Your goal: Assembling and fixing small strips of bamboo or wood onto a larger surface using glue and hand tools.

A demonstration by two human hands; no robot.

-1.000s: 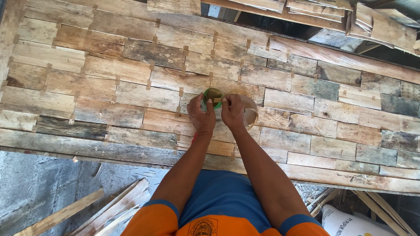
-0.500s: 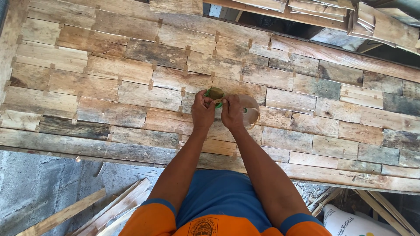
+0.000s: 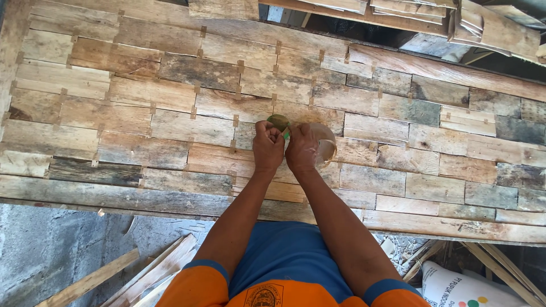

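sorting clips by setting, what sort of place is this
Probably a rough outdoor or open-sided woodworking spot. A large panel of short reclaimed boards fills the view, loose offcuts lie on bare concrete below, and more planks are stacked beyond it. Both hands work at the panel's middle.

Even, soft daylight covers the plank tabletop (image 3: 170, 113), bright with no glare and only faint shadows just under the hands (image 3: 287, 149). Focus is sharp around the hands. Above and right of them, gaps between stacked boards (image 3: 495, 28) fall into deep shade, and straight edges bow slightly.

Small green object (image 3: 278, 121) between fingers (image 3: 272, 134)
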